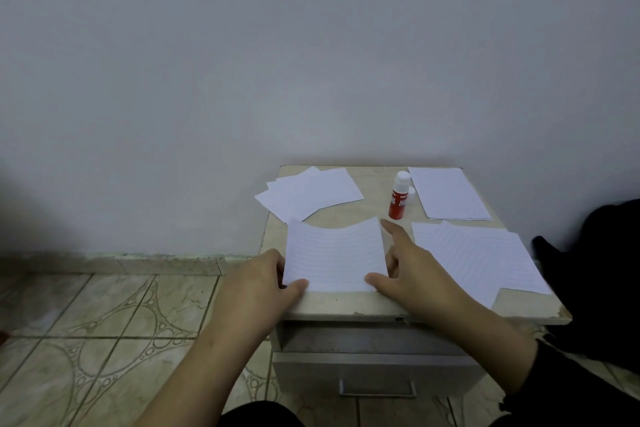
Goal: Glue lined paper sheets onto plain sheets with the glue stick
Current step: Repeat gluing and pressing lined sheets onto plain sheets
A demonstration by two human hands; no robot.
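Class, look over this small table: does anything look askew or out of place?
The lined sheet held between both hands is bowed, its far edge lifted. The white plain sheets at the far left are fanned untidily, overhanging the beige tabletop.

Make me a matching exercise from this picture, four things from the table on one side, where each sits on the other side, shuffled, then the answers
Things:
1. glue stick
2. plain sheets
3. held lined sheet
4. neat lined stack

Places:
A. far right corner of the table
B. between the left hand and right hand
C. fanned at the far left
D. upright, far middle

Pairs: 1-D, 2-C, 3-B, 4-A
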